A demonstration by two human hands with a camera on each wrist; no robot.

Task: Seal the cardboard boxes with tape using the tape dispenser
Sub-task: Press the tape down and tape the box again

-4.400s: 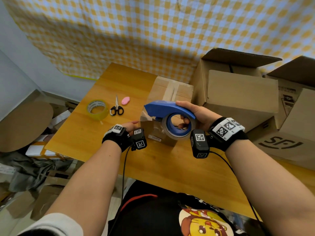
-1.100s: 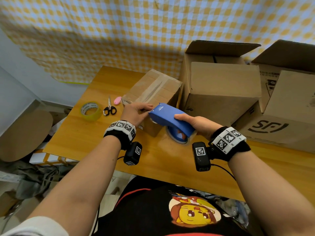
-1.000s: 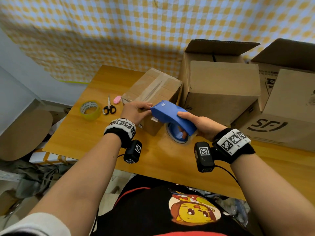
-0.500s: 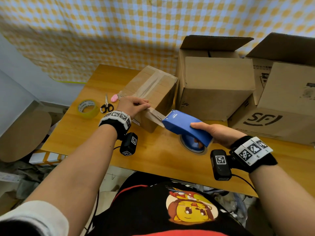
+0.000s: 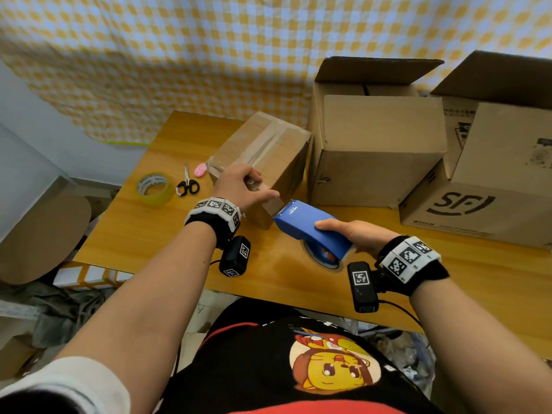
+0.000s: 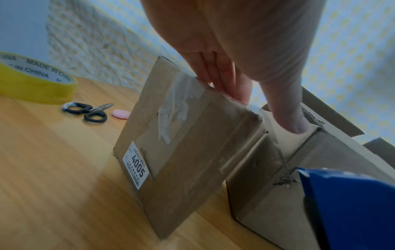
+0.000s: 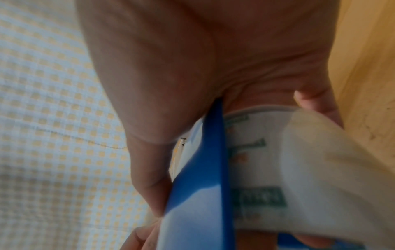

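A small taped cardboard box (image 5: 268, 150) stands on the wooden table (image 5: 143, 237). My left hand (image 5: 254, 186) holds its near top corner, fingers over the top edge and thumb (image 6: 295, 121) pressing clear tape onto the near side. My right hand (image 5: 346, 234) grips the blue tape dispenser (image 5: 310, 225), whose nose sits against the box's near side just below the thumb. In the right wrist view my right hand (image 7: 192, 169) is wrapped round the blue dispenser (image 7: 198, 194), whose tape roll (image 7: 299, 169) fills the frame. The left wrist view shows the box (image 6: 181, 152) and the dispenser (image 6: 352, 203).
Left of the box lie a yellow tape roll (image 5: 154, 189), black-handled scissors (image 5: 187, 185) and a small pink object (image 5: 200, 169). A larger open box (image 5: 379, 150) and an SF-printed box (image 5: 478, 201) stand right of it. Bare tabletop lies in front.
My right hand has drawn the dispenser from the box's top edge down and to the right, paying out tape. My left thumb has stretched down over the tape on the box's side.
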